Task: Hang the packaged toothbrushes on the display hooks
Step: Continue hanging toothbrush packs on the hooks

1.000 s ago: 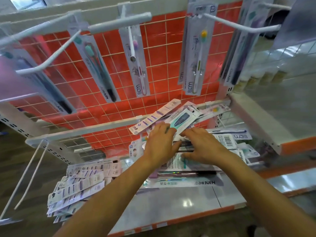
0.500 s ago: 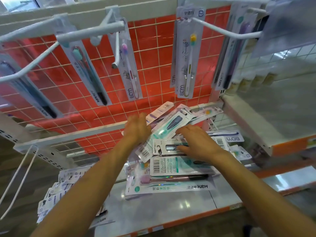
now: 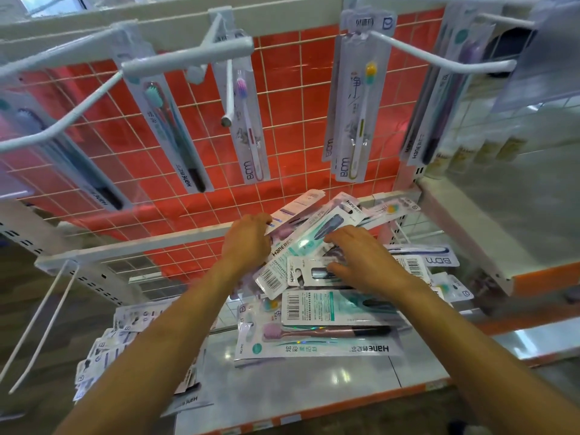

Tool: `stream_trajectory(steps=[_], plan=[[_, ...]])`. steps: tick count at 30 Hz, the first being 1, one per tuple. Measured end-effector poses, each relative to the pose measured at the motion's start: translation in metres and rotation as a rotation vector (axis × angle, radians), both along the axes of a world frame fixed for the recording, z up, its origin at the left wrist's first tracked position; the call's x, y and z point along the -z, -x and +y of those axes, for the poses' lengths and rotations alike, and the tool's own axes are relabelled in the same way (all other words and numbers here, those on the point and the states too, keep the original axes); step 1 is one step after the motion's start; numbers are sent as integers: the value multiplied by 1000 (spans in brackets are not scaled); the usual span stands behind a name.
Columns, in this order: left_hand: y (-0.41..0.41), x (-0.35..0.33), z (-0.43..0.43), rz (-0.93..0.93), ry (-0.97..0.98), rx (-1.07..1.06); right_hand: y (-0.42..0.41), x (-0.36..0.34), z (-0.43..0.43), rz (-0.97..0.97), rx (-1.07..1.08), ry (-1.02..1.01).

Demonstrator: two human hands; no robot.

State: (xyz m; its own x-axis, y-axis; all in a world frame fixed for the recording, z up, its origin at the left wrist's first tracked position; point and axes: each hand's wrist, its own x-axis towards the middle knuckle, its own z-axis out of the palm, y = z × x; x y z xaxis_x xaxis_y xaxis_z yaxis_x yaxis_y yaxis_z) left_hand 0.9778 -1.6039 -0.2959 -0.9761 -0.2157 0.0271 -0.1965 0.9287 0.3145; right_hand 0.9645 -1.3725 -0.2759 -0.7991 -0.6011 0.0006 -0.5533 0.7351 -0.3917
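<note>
- Background: a red wire-grid panel (image 3: pixel 282 127) carries white display hooks (image 3: pixel 439 54) across the upper frame. Several already bear hanging packs (image 3: pixel 354 120).
- Task items: the packaged toothbrushes (image 3: pixel 329 312) lie heaped on the shelf (image 3: pixel 314 381) at frame centre, below the hooks.
- Change: the left hand (image 3: pixel 248 243) has shifted from the heap's middle to its upper-left edge. Its grip is narrow, curled on a single pack (image 3: pixel 298 205).
- The right hand (image 3: pixel 367 262) rests on the heap, fingers spread, holding nothing.
- Implication: one pack is likely being separated; none is raised to a hook yet.

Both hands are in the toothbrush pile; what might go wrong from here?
The left hand grips a pack lying partly under others in the loose pile; tugging may slide some off the shelf. The left heap seems to overhang the front edge; an arm could knock it.
</note>
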Motion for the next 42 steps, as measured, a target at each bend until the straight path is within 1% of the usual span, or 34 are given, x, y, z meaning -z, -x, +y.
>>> stream_trajectory(steps=[3, 5, 8, 10, 12, 14, 16, 19, 21, 22, 23, 25, 26, 27, 28, 29, 31, 32, 33, 34, 36, 39, 42], plan=[[-9, -18, 7, 54, -32, 71, 0, -3, -4, 59, -5, 86], [-18, -32, 12, 71, -41, 129, 1, -5, -9, 131, -18, 161], [-27, -49, 14, 25, -44, 259, 2, -6, -15, 248, -22, 226], [-30, -59, 15, -70, -71, 324, 2, -6, -19, 313, -47, 213], [-33, -67, 15, -157, -145, 389, 2, -6, -24, 363, -77, 165], [-36, -73, 18, -190, -195, 432, 0, -9, -26, 374, -70, 96], [-40, -76, 19, -157, -218, 432, -2, -12, -26, 373, -66, 20], [-45, -78, 19, -64, -246, 422, -2, -13, -17, 362, -38, 20], [-48, -78, 20, 13, -271, 387, 0, -12, -9, 375, 9, 8], [-49, -76, 21, 72, -315, 339, 1, -12, -4, 382, 37, -6], [-49, -73, 23, 153, -385, 256, 2, -12, 0, 387, 65, -3], [-49, -63, 31, 343, -526, 22, 4, -14, 10, 387, 133, 56], [-51, -54, 37, 416, -560, -84, 4, -14, 15, 382, 168, 84], [-54, -45, 45, 458, -566, -138, 4, -15, 19, 375, 197, 104], [-58, -35, 53, 463, -545, -111, 4, -15, 23, 368, 213, 119], [-63, -24, 60, 439, -499, 3, 4, -14, 26, 362, 221, 126], [-72, -6, 77, 304, -322, 337, 3, -14, 29, 352, 236, 104], [-75, -2, 85, 215, -223, 471, 3, -14, 30, 350, 243, 95], [-75, 1, 92, 131, -139, 559, 3, -13, 30, 345, 245, 95], [-74, 1, 98, 68, -71, 611, 2, -14, 29, 334, 246, 100], [-71, 0, 108, 13, 12, 668, 0, -15, 28, 320, 254, 117], [-69, -1, 115, 8, 88, 710, -3, -17, 28, 318, 257, 137], [-69, -2, 118, -13, 148, 695, -6, -19, 26, 296, 256, 148]])
